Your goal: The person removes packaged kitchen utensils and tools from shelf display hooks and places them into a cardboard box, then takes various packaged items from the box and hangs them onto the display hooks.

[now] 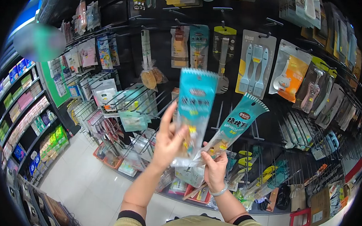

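Observation:
My left hand point(168, 142) is closed around a packaged barbecue brush point(198, 87), a clear plastic sleeve with a teal header, held upright before the rack. My right hand point(215, 167) grips a second teal-topped barbecue pack point(242, 123), tilted up to the right, with "BARBECUE" printed on its header. The lower ends of the two packs overlap between my hands. Behind them, a similar teal pack point(199, 41) hangs on a hook beside a brown-filled pack point(179, 46).
Metal hooks carry a card with blue brushes point(254, 59), an orange spoon pack point(290, 71) and other kitchen tools. Shelves of packaged goods point(24, 90) line the left side. A cardboard box point(323, 206) and a red stool point(299, 221) stand low on the right.

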`<state>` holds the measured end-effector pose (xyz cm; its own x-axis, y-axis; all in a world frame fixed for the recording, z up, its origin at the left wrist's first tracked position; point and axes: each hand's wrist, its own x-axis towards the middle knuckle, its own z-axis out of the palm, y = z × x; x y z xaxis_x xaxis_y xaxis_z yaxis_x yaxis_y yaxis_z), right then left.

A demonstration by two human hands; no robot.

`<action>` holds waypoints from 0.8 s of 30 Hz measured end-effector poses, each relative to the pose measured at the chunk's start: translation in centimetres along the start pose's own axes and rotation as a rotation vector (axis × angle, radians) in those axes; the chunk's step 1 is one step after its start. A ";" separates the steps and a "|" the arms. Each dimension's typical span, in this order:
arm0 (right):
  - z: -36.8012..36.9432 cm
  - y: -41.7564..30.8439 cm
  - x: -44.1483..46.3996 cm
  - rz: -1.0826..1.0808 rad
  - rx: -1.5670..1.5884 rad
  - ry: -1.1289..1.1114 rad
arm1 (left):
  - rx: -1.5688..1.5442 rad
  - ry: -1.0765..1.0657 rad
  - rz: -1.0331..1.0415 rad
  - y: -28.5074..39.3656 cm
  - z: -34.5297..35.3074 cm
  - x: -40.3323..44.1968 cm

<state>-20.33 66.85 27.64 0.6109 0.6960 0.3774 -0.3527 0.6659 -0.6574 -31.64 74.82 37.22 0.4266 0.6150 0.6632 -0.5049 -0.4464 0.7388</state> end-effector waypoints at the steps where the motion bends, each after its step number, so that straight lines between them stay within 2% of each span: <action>1: 0.1 0.0 0.0 -0.004 0.000 0.018 | 0.032 0.043 0.052 0.7 -0.2 1.5; 3: -0.2 0.2 -0.8 0.010 -0.017 0.037 | 0.133 0.078 0.116 1.3 -1.4 4.6; 9: -1.7 1.0 -3.3 0.168 -0.061 0.014 | 0.130 0.069 0.231 3.9 -2.1 11.5; 19: -3.5 1.3 -3.9 0.190 -0.073 -0.013 | 0.151 0.071 0.105 4.0 -2.4 14.9; 24: -3.8 0.8 -4.1 0.174 -0.111 -0.001 | 0.189 0.046 0.079 0.2 -2.6 19.0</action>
<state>-20.42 63.53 23.04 0.5471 0.7981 0.2525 -0.3725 0.5022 -0.7804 -25.53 88.09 49.66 0.3545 0.6006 0.7167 -0.3834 -0.6057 0.6972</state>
